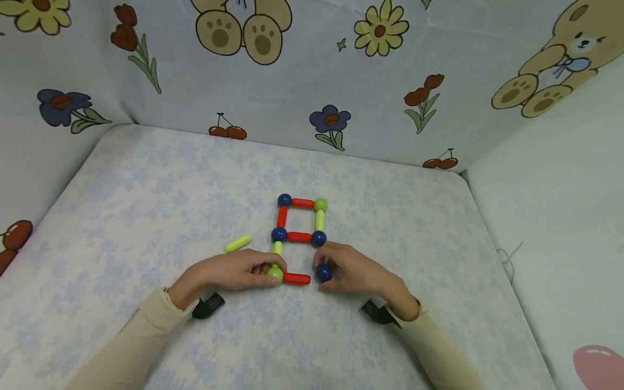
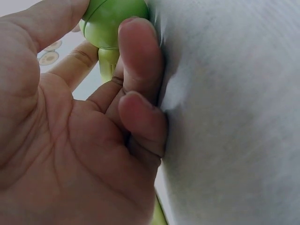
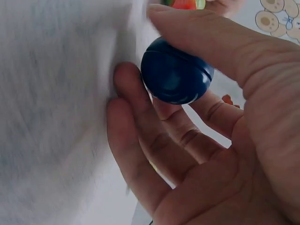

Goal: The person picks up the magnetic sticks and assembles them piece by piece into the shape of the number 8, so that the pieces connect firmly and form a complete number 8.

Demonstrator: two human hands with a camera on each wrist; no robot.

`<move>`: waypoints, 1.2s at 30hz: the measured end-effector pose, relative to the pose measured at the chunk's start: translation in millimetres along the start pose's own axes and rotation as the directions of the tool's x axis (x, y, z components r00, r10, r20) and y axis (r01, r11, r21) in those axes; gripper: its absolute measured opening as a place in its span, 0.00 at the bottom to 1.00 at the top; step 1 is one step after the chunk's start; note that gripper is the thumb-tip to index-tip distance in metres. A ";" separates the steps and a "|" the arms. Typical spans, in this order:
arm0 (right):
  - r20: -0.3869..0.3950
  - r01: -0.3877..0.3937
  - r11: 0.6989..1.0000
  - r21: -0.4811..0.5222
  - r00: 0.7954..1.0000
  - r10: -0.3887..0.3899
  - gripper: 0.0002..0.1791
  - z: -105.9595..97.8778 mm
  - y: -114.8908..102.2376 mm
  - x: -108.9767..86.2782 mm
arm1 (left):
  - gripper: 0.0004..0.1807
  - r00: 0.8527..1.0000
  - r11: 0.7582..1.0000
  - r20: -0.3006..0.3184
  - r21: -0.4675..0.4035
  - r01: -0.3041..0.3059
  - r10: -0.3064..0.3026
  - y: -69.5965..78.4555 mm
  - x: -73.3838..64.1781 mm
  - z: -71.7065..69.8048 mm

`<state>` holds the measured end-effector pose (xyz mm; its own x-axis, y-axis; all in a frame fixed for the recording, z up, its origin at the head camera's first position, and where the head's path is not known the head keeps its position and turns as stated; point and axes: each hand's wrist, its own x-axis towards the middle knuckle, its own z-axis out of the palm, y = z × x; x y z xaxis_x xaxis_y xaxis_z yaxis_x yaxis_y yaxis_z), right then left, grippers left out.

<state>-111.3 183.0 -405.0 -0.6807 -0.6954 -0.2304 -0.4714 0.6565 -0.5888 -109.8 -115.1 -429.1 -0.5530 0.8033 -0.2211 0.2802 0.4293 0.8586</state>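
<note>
My left hand [image 1: 226, 271] pinches a light green ball [image 1: 275, 274] between thumb and fingers, low on the table. From that ball a red rod [image 1: 297, 278] points right, and a yellow-green rod [image 1: 278, 248] runs up to a blue ball [image 1: 279, 234]. My right hand [image 1: 358, 271] holds a loose blue ball [image 3: 176, 72] with thumb and fingers curled about it, a small gap off the red rod's free end. Above both hands is a square of red and yellow-green rods with balls at its corners: a green ball [image 1: 320, 205] at top right, blue ones elsewhere.
A loose yellow-green rod [image 1: 238, 243] lies left of the square, just beyond the left hand. The pale patterned table [image 1: 146, 179] meets a cloth [image 1: 292, 92] printed with bears and flowers at its far edge. Dark straps [image 1: 208, 306] sit at both wrists.
</note>
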 end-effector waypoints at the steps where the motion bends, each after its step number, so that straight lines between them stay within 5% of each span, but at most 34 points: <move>1: 0.005 0.001 1.000 -0.010 1.000 -0.001 0.19 1.2 -0.9 0.3 | 0.14 1.000 1.000 0.001 -0.001 -0.002 0.002 -0.3 0.3 0.0; 28: 0.034 0.019 0.997 -0.074 0.999 -0.016 0.20 4.5 -4.4 2.3 | 0.13 1.000 1.000 -0.008 -0.002 0.014 -0.014 0.6 1.8 0.4; 36: 0.046 0.021 0.997 -0.075 0.999 -0.018 0.19 5.5 -5.3 1.8 | 0.23 0.999 0.999 -0.040 0.022 0.024 -0.023 6.7 -4.7 -7.2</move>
<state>-107.0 176.6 -406.6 -0.6457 -0.7198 -0.2549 -0.5265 0.6614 -0.5342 -111.0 -118.9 -419.0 -0.5902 0.7760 -0.2226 0.2842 0.4579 0.8424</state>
